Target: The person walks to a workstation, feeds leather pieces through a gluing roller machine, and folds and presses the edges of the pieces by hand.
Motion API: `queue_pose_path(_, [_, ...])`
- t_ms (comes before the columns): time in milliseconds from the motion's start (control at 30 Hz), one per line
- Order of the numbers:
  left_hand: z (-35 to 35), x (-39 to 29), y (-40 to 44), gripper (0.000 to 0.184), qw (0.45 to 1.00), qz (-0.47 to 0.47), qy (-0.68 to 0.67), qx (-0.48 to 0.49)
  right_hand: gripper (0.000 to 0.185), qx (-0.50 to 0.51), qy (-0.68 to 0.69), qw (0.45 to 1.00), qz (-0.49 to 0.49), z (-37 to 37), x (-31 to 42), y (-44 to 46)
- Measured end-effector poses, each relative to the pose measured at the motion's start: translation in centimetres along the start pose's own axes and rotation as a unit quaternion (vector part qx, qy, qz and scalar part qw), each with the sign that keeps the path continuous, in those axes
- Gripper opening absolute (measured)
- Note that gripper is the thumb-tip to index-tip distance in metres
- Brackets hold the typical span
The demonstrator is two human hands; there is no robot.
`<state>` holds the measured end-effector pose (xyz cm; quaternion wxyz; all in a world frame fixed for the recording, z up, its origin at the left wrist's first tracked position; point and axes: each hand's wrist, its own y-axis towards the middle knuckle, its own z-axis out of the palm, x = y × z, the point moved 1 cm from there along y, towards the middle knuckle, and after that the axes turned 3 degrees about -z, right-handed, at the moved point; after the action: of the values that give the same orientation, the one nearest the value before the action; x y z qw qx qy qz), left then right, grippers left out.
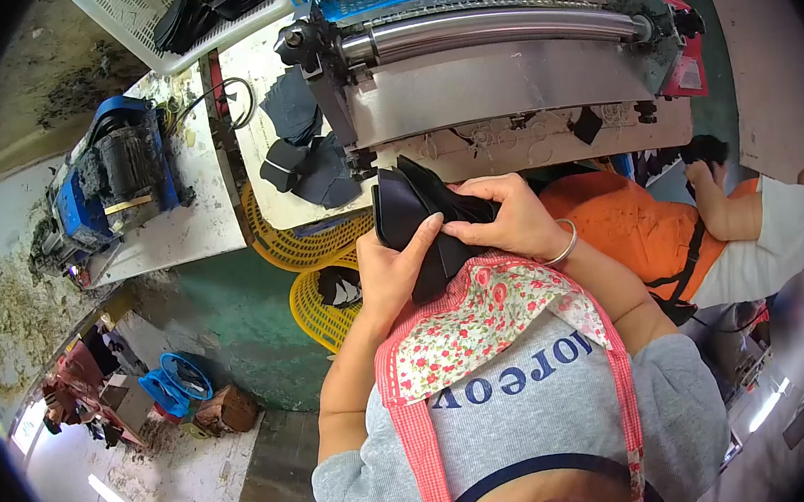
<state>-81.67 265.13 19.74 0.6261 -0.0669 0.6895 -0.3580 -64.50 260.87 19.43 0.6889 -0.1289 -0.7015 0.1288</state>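
A stack of dark, flat cut pieces [403, 215], perhaps fabric or leather, is held in front of my apron. My left hand [390, 269] grips its lower left part, with the thumb lying across the top. On the other side, my right hand [514, 218] pinches the right end, where some pieces bend and fan apart. Both sets of fingers are partly hidden beneath the stack. Just beyond stands a machine with a long metal roller [497, 27]. More dark pieces [323, 167] lie on the worktable [269, 200] to its left.
Yellow baskets [316, 311] sit below the table edge. Behind the machine are a blue basket [333, 6] and a white basket [129, 31] with dark pieces. A blue motor unit [113, 176] stands at left. A co-worker in an orange apron [625, 227] is close on my right.
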Motion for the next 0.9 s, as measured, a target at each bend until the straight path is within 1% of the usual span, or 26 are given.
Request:
queue_pose_path(67, [0.2,0.0,0.0,0.015,1.000,0.012,0.011,0.010,0.026,-0.037,-0.105,0.987,-0.113,0.2,0.0,-0.1])
queue_pose_path(100, [0.3,0.0,0.0,0.015,1.000,0.020,0.017,0.015,0.026,-0.056,-0.156,0.971,-0.170,0.2,-0.1,-0.1])
queue_pose_path(200, [0.6,-0.2,-0.1,0.014,1.000,0.020,-0.009,0.015,0.024,-0.061,-0.160,0.969,-0.178,0.0,-0.3,0.0])
queue_pose_path(300, [0.8,-0.5,-0.3,0.014,1.000,-0.007,-0.021,0.006,0.022,-0.047,-0.143,0.975,-0.164,-0.2,0.0,0.0])
queue_pose_path(400, [0.9,0.1,-0.1,0.014,0.998,-0.013,-0.064,0.009,0.013,-0.078,-0.130,0.968,-0.201,-0.1,-0.2,0.3])
queue_pose_path(500, [1.3,-0.4,-0.2,0.014,0.994,-0.029,-0.107,-0.003,0.013,-0.083,-0.135,0.967,-0.199,-0.1,-0.2,0.2])
queue_pose_path(600, [1.5,0.0,-0.2,0.014,0.997,0.002,-0.072,-0.023,0.013,-0.087,-0.134,0.961,-0.224,0.0,0.0,0.2])
queue_pose_path(700, [1.6,0.0,0.1,0.015,0.994,0.040,-0.094,-0.046,0.011,-0.117,-0.106,0.965,-0.209,0.4,0.4,0.4])
queue_pose_path(767, [1.3,0.3,0.1,0.015,0.992,0.035,-0.093,-0.077,0.011,-0.129,-0.044,0.983,-0.121,0.1,0.0,0.2])
queue_pose_path(833, [0.7,0.0,0.0,0.015,0.989,0.018,-0.089,-0.120,0.012,-0.157,0.030,0.987,-0.026,-0.7,-0.8,0.2])
queue_pose_path(867, [0.1,-0.4,-0.2,0.015,0.985,0.001,-0.087,-0.147,0.013,-0.194,0.057,0.979,-0.008,-1.5,-1.2,0.4])
queue_pose_path(900, [-0.8,-0.5,-0.1,0.014,0.980,-0.015,-0.119,-0.159,0.013,-0.244,0.087,0.966,-0.011,-2.6,-1.2,0.6])
